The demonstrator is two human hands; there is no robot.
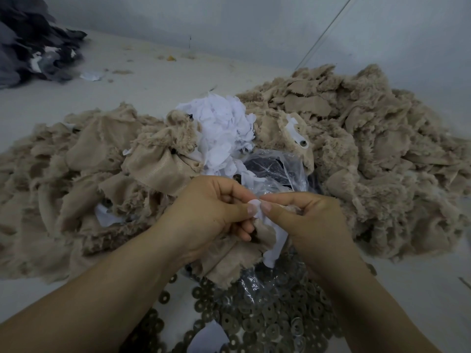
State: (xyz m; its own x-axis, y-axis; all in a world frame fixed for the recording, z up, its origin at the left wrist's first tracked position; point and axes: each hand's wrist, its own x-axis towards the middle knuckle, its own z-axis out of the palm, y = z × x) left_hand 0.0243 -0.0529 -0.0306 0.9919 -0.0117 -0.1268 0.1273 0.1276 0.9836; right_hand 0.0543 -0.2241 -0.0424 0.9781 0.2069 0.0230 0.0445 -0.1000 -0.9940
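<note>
hands [257, 212] hiding pinched white scrap [274, 240]

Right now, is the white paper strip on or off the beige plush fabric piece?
Partly off, seemingly: left hand and right hand pinch the white paper strip; its tail hangs free of the beige plush fabric piece.

Washers [267, 319] before fabric pile [356, 138]
</note>
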